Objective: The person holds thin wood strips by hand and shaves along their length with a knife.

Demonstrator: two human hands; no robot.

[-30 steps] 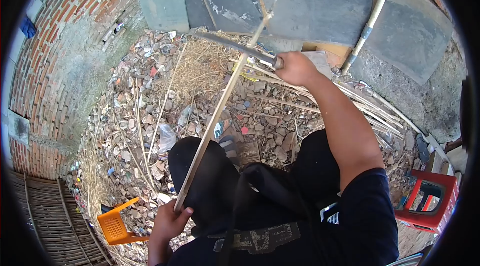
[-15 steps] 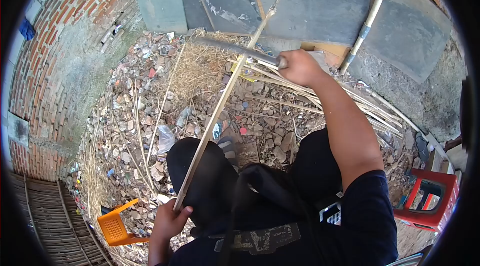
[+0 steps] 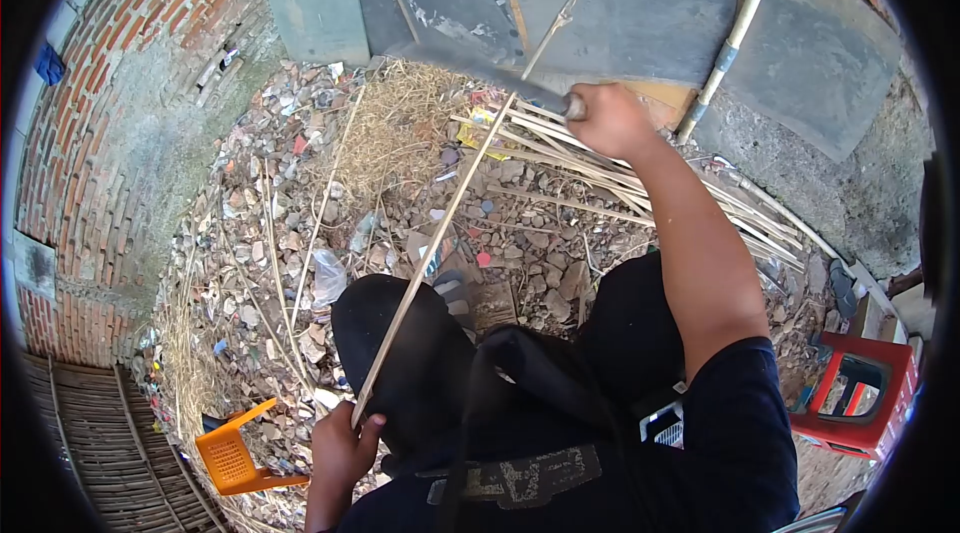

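Note:
My left hand (image 3: 343, 448) is closed round the lower end of a long, thin bamboo strip (image 3: 440, 231). The strip slants up and away past my left knee, with a frayed far tip. Closed on the handle of a machete, my right hand (image 3: 612, 121) is near the strip's upper part. The machete blade (image 3: 545, 96) points left, blurred by motion, and crosses the strip near its upper end. Whether the edge touches the strip, I cannot tell. A pile of split bamboo strips (image 3: 640, 188) lies on the ground beneath my right forearm.
Rubble and dry shavings (image 3: 390, 123) cover the ground. An orange plastic stool (image 3: 228, 461) is at lower left, a red plastic stool (image 3: 855, 348) at right. A brick wall (image 3: 110, 133) rises on the left; a pole (image 3: 735, 43) leans against dark panels (image 3: 640, 18) ahead.
The strip has turned so a narrower side shows, and its far tip has shifted right. My right hand and the machete have moved slightly right. My left hand keeps its hold.

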